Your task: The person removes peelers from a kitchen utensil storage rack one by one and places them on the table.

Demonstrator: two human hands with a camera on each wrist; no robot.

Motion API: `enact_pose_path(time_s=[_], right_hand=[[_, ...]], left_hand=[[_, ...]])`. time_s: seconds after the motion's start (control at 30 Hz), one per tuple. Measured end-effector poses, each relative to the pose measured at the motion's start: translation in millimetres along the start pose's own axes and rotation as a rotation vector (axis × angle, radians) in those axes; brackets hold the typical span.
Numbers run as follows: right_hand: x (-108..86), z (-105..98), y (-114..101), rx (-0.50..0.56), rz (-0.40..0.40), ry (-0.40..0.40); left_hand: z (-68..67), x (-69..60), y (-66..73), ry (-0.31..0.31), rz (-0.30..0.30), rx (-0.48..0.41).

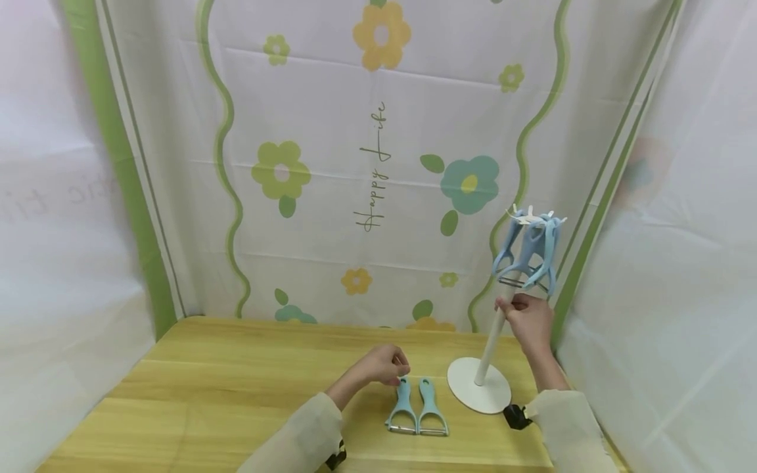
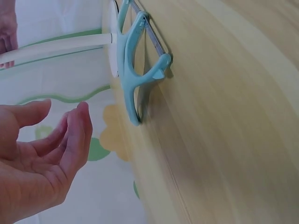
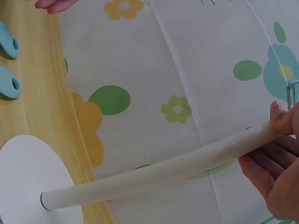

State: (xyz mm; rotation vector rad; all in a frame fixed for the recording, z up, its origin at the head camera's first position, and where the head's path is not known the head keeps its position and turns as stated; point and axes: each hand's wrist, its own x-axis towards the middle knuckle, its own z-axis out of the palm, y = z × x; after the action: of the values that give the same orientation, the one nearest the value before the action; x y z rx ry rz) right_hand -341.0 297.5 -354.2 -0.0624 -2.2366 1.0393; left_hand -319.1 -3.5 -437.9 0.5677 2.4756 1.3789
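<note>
A white stand [image 1: 490, 348] with a round base and a ring of hooks rises at the right of the head view. My right hand [image 1: 532, 324] grips its pole just below several blue peelers [image 1: 533, 246] hanging from the hooks. Two light-blue peelers [image 1: 426, 394] lie side by side on the table, handles pointing away from me. Close to the handle end of the left one is my left hand [image 1: 383, 365]. In the left wrist view, that hand [image 2: 49, 156] holds nothing, its fingers loosely bent and the thumb apart from them.
The wooden table [image 1: 236, 394] ends at a white flowered curtain [image 1: 331, 197] behind it. White curtain sides [image 1: 668, 276] enclose the left and right. Next to the two lying peelers is the stand's round base [image 1: 467, 391].
</note>
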Motion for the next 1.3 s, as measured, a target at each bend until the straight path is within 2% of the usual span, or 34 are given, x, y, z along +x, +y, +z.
enact_pose_path(time_s=[0.2,0.43,0.57,0.67,0.77,0.9,1.03,1.17,1.3], right_hand=[[-2.0,3,-2,-0.038,-0.014,0.029],[-4.8,7,-5,-0.026,0.042,0.063],[-5.7,7,-5,-0.045,0.038,0.058],[-4.3,5,-2,-0.025,0.030,0.001],[-0.6,2,1,0.059,0.025,-0.107],[4.0,-3,4,0.201,-0.005,-0.272],[7.4,-7,5,0.260,-0.044,-0.396],[10.2,-11,3,0.226,-0.055,-0.446],[11.4,-12,2,0.191,-0.063,-0.446]], left_hand=[[1.2,-0.2,1.8,-0.014,0.030,-0.015],[2.0,2.7,1.0,-0.024,0.067,-0.013],[2.5,4.9,2.1,-0.029,0.094,0.000],[3.0,8.8,5.1,-0.034,0.130,0.003],[3.9,15.1,11.5,-0.041,0.178,-0.005],[5.4,24.4,28.4,-0.024,0.262,0.001],[6.9,31.7,54.4,0.034,0.324,-0.002],[7.3,38.7,81.7,0.133,0.358,-0.035],[7.9,44.6,103.9,0.206,0.386,-0.051]])
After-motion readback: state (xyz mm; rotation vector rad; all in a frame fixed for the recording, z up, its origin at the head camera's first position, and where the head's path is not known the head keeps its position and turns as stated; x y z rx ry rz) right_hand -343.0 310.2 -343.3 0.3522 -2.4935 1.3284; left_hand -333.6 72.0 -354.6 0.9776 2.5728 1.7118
